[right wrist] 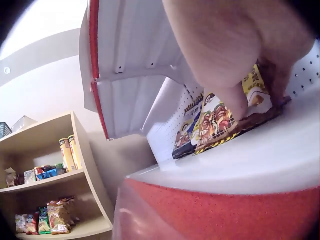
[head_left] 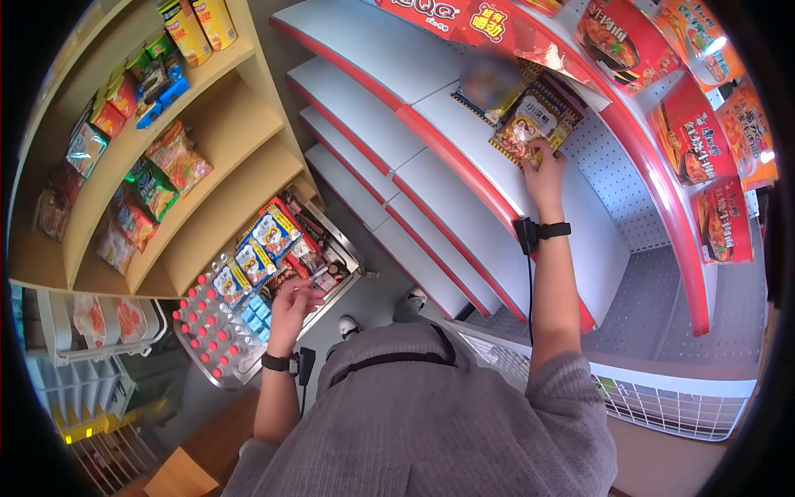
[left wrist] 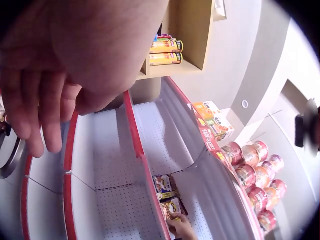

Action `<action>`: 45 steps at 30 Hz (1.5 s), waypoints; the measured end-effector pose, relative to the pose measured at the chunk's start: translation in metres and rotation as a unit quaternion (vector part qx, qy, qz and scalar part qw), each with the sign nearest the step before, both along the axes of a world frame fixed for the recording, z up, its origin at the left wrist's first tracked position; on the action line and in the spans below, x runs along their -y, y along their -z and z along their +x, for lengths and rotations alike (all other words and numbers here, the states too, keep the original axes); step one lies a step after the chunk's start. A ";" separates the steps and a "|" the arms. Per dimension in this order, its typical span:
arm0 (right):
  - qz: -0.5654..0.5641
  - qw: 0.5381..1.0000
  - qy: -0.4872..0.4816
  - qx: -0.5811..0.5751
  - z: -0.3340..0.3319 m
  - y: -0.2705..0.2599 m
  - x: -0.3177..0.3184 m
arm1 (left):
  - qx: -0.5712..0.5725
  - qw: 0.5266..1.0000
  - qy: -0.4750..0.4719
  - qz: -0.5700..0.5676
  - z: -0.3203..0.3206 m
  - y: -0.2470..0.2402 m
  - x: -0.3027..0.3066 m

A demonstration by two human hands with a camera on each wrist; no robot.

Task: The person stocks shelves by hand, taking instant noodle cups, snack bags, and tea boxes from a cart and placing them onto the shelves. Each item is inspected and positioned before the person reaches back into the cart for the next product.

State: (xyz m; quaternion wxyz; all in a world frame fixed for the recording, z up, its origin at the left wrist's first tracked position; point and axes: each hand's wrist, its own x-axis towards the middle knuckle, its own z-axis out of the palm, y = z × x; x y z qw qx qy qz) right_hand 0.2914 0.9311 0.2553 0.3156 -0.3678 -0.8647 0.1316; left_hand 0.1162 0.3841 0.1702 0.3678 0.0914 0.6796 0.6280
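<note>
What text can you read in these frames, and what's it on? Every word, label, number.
"小浣熊": snack packet in the right hand
"QQ": red banner atop the shelving; its other characters are uncertain
"红烧牛肉面": red noodle packs at right
Blurred out: packet behind the held one
Too small or blurred: bottles, yellow canisters, orange packs
Numbers: none legible

Hands, two: left hand (head_left: pixel 296 310) and right hand (head_left: pixel 543 180). Wrist cameras (head_left: pixel 525 236), two. Shoes (head_left: pixel 349 326), two. Packs (head_left: pixel 530 120): two at the right hand, at least three near the left hand. Yellow canisters (head_left: pixel 215 23), two. Bags (head_left: pixel 178 157), at least four. Red-capped bottles (head_left: pixel 208 324), more than a dozen, overlapping. Noodle cups (left wrist: pixel 245 176), about ten, partly overlapping.
</note>
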 end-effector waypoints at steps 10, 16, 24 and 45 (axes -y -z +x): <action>-0.041 0.999 0.022 -0.026 0.012 -0.003 0.030 | 0.015 0.998 0.060 0.022 -0.009 0.005 -0.013; 0.135 0.990 0.036 -0.024 -0.009 0.000 0.104 | -0.007 0.996 0.071 0.060 -0.008 0.028 0.019; -0.020 0.943 -0.323 0.082 -0.081 0.095 0.290 | 0.123 0.991 -0.034 0.046 0.010 0.033 0.101; -0.182 0.838 -0.442 0.263 -0.308 0.277 0.397 | 0.175 0.889 -0.423 0.004 0.143 0.062 0.287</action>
